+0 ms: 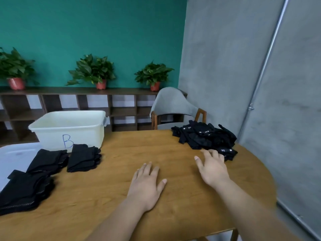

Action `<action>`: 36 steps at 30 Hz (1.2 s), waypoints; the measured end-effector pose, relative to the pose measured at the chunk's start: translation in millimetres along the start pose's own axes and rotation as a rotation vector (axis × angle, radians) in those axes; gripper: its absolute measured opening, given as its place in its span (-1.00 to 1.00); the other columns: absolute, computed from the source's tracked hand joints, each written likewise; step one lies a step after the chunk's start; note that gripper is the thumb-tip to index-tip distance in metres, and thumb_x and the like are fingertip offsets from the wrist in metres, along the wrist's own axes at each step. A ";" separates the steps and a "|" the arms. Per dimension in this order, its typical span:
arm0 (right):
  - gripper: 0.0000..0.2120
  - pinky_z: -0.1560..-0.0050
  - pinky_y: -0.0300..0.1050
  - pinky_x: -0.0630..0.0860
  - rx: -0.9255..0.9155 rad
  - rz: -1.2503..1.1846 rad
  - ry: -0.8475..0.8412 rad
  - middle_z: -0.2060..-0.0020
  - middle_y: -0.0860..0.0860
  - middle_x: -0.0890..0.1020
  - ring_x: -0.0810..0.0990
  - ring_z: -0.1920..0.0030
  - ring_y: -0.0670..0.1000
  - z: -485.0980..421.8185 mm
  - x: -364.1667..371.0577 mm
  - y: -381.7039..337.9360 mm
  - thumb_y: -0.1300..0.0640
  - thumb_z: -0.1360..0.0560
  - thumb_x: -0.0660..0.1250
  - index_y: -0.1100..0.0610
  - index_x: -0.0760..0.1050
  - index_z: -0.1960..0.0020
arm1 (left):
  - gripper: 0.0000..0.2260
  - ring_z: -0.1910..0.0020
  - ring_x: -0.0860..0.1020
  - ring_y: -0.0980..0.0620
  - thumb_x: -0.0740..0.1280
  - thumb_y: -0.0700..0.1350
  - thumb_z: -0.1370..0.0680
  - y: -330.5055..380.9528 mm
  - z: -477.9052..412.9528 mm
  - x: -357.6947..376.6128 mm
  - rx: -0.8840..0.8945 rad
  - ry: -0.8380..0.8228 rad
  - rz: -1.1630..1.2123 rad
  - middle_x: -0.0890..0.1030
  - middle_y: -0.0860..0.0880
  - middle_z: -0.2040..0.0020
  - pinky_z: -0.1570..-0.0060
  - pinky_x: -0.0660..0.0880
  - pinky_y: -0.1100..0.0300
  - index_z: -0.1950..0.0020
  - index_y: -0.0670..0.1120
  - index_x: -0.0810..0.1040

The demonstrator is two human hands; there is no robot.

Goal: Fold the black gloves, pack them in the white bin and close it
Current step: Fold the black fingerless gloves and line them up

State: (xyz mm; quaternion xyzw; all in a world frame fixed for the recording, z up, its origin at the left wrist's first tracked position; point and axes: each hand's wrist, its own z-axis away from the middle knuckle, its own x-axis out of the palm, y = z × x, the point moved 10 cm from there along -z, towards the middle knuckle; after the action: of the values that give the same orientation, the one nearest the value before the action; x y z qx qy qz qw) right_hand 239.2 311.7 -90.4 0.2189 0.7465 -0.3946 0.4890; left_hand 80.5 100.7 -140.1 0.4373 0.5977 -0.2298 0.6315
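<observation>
Wooden table [121, 150] right under me. My left hand [146, 185] lies flat on it, palm down, fingers straight, holding nothing. My right hand [212, 169] is just ahead and to the right, fingers spread and relaxed, holding nothing. Its fingertips are at the near edge of the loose pile of black gloves [205, 138]; can't tell if they touch. Pile sits at the table's far right edge, unfolded, white labels showing.

Left side has three stacks of folded black gloves: nearest stack [24, 190] at the left edge, second stack [47, 160] behind it, third stack [83, 158] to its right, just in front of the white bin [69, 129]. First two stacks lie partly on a pale lid [13, 155] flat on the table. Bin stands far left on the table, top open, blue "B" on its front wall.

Behind the table: grey chair [172, 103], then a dark shelf unit [121, 108] with three potted plants [92, 70] on top, against a green wall [104, 23].
</observation>
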 end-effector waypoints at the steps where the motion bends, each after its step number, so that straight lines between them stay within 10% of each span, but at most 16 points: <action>1: -0.40 -0.49 0.19 0.34 0.012 0.026 -0.005 -0.59 0.07 0.23 0.15 -0.55 0.20 -9.9 -2.5 5.5 -0.31 -0.67 0.05 -0.07 0.24 -0.62 | -0.35 -0.71 -0.10 -0.03 -0.06 0.37 -0.70 1.5 -7.5 0.2 0.001 0.008 -0.001 -0.04 -0.01 -0.74 -0.68 -0.10 -0.03 -0.73 0.12 0.02; 14: 0.01 -0.46 0.66 -0.07 0.161 0.301 -0.151 -0.68 0.05 -0.28 -0.32 -0.63 0.33 -171.7 0.9 16.1 -0.67 -0.39 0.10 -0.29 -0.19 -0.67 | -0.28 -0.66 -0.37 -0.01 -0.20 0.46 -0.63 2.7 -56.4 12.0 -0.019 0.094 -0.033 -0.27 0.04 -0.72 -0.66 -0.26 -0.03 -0.72 0.18 -0.20; 36: 0.06 -0.40 0.48 0.31 0.032 0.322 -0.192 -0.59 0.06 0.24 0.19 -0.54 0.26 -198.9 74.5 34.9 -0.79 -0.24 -0.16 -0.34 -0.08 -0.64 | -0.23 -0.69 -0.27 0.00 -0.08 0.51 -0.60 -0.8 -63.1 13.2 -0.056 0.132 -0.002 -0.19 0.06 -0.73 -0.65 -0.16 0.01 -0.72 0.19 -0.15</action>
State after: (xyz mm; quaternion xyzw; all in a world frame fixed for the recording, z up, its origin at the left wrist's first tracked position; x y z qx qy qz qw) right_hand 121.5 487.8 -128.9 0.3044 0.6455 -0.3420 0.6113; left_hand 47.3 155.5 -146.9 0.4330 0.6445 -0.1841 0.6027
